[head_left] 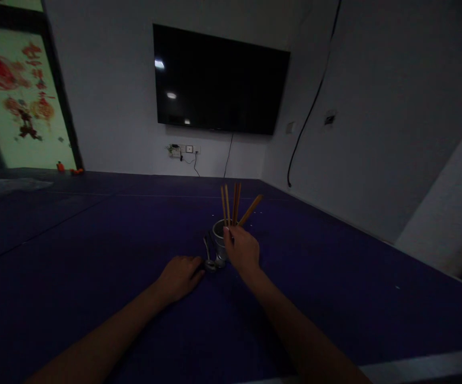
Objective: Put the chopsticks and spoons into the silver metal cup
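R. hand [244, 249], at cup [219, 243] rim, is nearer upward-fanned chopsticks [236, 204], grip unclear; L. hand [179, 277], loosely open, beside spoons [210, 265].

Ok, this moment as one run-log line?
right hand: at sticks by cup rim | left hand: on purple surface beside spoons | grip on sticks: unclear

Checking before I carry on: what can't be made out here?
All in the head view:
- Right hand: its own back and fingers hide which sticks it grips.
- Cup: darkness obscures its inside.
- Left hand: its back hides the palm.
- Spoons: too small and dark to tell whether fingertips touch them.
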{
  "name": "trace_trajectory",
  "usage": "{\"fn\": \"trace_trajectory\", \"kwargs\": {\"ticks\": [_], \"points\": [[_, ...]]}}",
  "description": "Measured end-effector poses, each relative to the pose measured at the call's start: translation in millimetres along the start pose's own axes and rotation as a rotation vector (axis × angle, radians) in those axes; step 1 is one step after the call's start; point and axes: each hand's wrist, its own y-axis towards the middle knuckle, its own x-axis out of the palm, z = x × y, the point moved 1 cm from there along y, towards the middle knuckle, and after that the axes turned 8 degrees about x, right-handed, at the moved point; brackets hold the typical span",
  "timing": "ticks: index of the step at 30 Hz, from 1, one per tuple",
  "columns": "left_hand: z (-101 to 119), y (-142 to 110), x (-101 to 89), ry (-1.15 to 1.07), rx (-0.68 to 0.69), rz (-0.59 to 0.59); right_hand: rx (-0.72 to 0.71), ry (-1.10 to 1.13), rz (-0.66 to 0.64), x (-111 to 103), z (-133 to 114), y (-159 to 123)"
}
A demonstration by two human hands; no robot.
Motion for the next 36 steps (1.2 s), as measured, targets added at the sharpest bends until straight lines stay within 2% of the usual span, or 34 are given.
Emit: {"fn": "trace_trajectory", "kwargs": {"ticks": [13,23,30,36], "points": [[0.1,-1.5,-2.6,-0.007,-0.025,0.013,0.112,0.226,0.095,8.4,10.7,2.0],[-0.7,-2.2,-1.2,-0.024,-0.040,0.037,0.168,0.214,0.171,10.5,8.3,-1.7],[-4.0,-1.8,2.1,-0.031,-0.039,0.064,0.080,0.294,0.252,17.1,17.8,3.6],[-5.7,-3.4,2.2,-0.046,-0.046,0.075,-0.010,0.266,0.305,20.1,26.7,9.8]]}}
